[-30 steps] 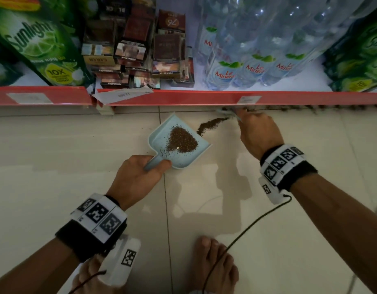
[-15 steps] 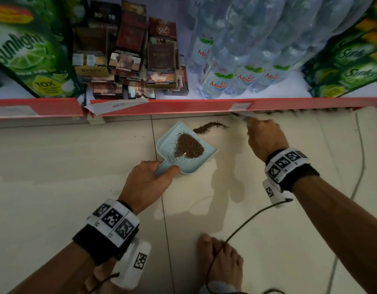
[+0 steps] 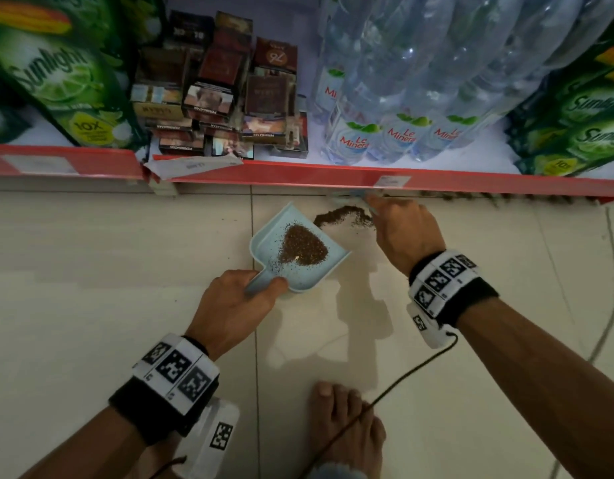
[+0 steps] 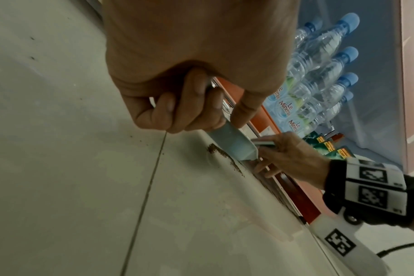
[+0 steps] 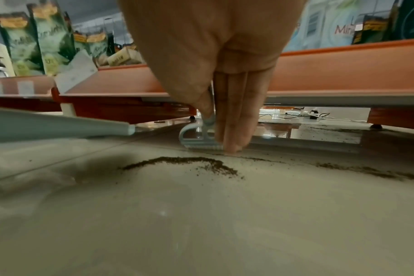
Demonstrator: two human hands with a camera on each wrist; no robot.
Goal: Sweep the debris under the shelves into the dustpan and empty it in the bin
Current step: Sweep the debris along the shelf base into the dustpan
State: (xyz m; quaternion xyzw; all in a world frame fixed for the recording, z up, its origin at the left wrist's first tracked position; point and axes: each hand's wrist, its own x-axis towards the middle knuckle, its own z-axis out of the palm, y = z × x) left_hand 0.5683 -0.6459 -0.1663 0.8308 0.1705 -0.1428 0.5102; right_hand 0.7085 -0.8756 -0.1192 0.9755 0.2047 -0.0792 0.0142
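Note:
A light blue dustpan (image 3: 265, 236) lies on the tiled floor with a heap of brown debris (image 3: 303, 248) in it. My left hand (image 3: 264, 285) grips its handle (image 4: 232, 143). Just right of the pan's mouth, a short ridge of debris (image 3: 340, 216) lies on the floor. My right hand (image 3: 378, 205) holds a small pale brush (image 5: 196, 138) at the foot of the red shelf (image 3: 437, 183), bristles on the floor behind that ridge (image 5: 189, 162). More debris (image 3: 471, 197) lines the shelf's foot to the right.
The shelf carries water bottles (image 3: 395, 98), green detergent packs (image 3: 56, 81) and small boxes (image 3: 222, 108). A low gap under the shelf (image 5: 319, 112) shows cables beyond. My bare foot (image 3: 347, 430) and a black cord (image 3: 385, 395) are on the floor near me.
My right hand has drawn the brush back from the debris ridge towards the shelf's foot. The dustpan and my left hand stay in place; the view has shifted slightly.

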